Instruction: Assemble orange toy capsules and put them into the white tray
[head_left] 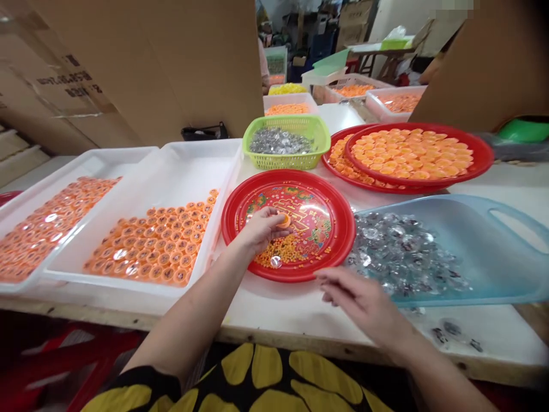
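My left hand [262, 230] is over the red round tray [338, 229], its fingers pinching a small orange disc-shaped cup [283, 220]. Below that hand, many tiny orange-yellow beads [281, 252] lie on the tray's printed bottom, with one clear round piece [276, 262] among them. At the tray's lower right rim is my right hand [354, 294], with fingers loosely bent and apart, and nothing visible in them. Beside it, a translucent blue tray [484, 252] holds a heap of clear round plastic pieces [398, 252].
Two white trays [171, 166] on the left hold rows of filled orange discs [154, 246]. Behind the red tray stands a green basket [286, 160] of shiny clear pieces. Stacked red trays [482, 157] of orange cups are at right. Cardboard panels [171, 68] wall the table's back.
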Action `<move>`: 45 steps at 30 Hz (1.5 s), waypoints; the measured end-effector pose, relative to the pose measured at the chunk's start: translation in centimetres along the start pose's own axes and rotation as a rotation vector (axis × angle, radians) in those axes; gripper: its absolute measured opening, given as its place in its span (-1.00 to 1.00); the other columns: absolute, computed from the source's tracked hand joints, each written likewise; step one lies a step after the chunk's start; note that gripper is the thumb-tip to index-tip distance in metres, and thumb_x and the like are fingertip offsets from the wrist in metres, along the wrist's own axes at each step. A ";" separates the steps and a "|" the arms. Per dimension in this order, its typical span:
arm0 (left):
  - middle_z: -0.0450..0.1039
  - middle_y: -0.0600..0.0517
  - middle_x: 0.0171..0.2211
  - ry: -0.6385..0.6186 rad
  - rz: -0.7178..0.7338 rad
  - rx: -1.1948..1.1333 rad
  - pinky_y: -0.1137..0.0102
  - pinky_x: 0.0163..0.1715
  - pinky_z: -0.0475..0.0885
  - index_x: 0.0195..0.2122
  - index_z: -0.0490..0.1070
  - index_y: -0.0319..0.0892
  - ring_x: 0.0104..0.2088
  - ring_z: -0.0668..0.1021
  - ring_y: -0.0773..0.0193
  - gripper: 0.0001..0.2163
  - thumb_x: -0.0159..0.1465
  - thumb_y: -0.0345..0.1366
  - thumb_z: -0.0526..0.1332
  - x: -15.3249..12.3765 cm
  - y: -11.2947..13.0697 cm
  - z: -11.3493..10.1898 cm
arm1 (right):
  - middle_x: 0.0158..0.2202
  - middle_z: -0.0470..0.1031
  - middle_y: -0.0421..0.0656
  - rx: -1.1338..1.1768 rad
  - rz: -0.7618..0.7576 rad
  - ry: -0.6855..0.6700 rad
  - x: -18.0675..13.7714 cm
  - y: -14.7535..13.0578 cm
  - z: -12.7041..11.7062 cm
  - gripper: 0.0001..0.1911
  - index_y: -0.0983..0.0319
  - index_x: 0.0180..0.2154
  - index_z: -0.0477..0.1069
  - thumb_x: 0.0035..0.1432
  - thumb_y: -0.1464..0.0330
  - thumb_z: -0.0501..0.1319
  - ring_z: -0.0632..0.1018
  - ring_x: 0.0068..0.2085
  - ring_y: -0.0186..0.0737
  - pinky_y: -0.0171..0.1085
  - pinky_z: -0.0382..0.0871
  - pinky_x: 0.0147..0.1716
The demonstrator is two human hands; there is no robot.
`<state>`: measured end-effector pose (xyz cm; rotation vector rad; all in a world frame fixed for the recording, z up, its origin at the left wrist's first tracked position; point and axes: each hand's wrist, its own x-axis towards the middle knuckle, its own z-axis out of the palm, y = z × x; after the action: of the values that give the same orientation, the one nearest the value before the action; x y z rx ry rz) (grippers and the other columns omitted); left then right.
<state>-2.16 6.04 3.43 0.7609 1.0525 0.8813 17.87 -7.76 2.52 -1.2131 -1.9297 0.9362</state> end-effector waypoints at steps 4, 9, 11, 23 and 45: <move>0.49 0.05 -0.42 -0.008 0.069 0.198 0.55 -0.56 0.37 -0.12 0.38 -0.20 -0.60 0.51 0.45 -0.78 0.19 -0.40 0.21 -0.8 1.9 -1.5 | -0.33 0.51 -0.14 0.214 0.102 0.139 2.0 0.6 -0.9 -0.75 0.20 -0.10 0.41 0.18 0.28 0.20 0.55 -0.38 -0.27 -0.28 0.53 -0.37; 0.47 0.04 -0.48 0.051 0.016 0.178 0.58 -0.58 0.36 -0.30 0.38 -0.26 -0.60 0.50 0.47 -0.93 0.21 -0.37 0.21 -1.6 1.8 -2.0 | -0.26 0.53 -0.13 0.406 0.169 0.192 4.2 0.6 -0.2 -0.60 0.18 -0.11 0.44 -0.04 0.29 0.39 0.56 -0.35 -0.29 -0.35 0.55 -0.37; 0.48 0.01 -0.48 0.030 -0.008 0.078 0.56 -0.53 0.41 -0.31 0.34 -0.26 -0.56 0.53 0.41 -0.90 0.26 -0.32 0.18 -1.8 1.0 -1.6 | -0.30 0.53 -0.14 0.452 0.176 0.244 5.1 0.3 -0.1 -0.60 0.20 -0.14 0.45 -0.07 0.29 0.40 0.58 -0.38 -0.27 -0.33 0.56 -0.38; 0.48 0.04 -0.39 -0.199 0.064 -0.274 0.56 -0.48 0.47 -0.22 0.39 -0.20 -0.49 0.54 0.43 -0.78 0.16 -0.25 0.31 -1.5 -2.9 1.7 | -0.25 0.44 -0.15 0.072 -0.058 0.368 9.2 2.0 0.4 -0.75 0.21 -0.16 0.43 0.09 0.29 0.28 0.49 -0.37 -0.31 -0.29 0.47 -0.38; 0.51 -0.03 -0.20 -0.312 0.082 -0.174 0.39 -0.24 0.49 -0.12 0.49 -0.13 -0.26 0.56 0.27 -0.68 0.09 -0.23 0.36 -2.1 -4.6 1.6 | -0.16 0.52 -0.12 -0.308 -0.268 0.185 7.5 1.9 -1.8 -0.71 0.14 -0.01 0.37 0.22 0.40 0.17 0.56 -0.25 -0.24 -0.23 0.50 -0.22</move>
<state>-0.07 1.92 0.84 0.7697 0.6650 0.8782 17.59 0.17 3.08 -1.1247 -2.0693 0.3849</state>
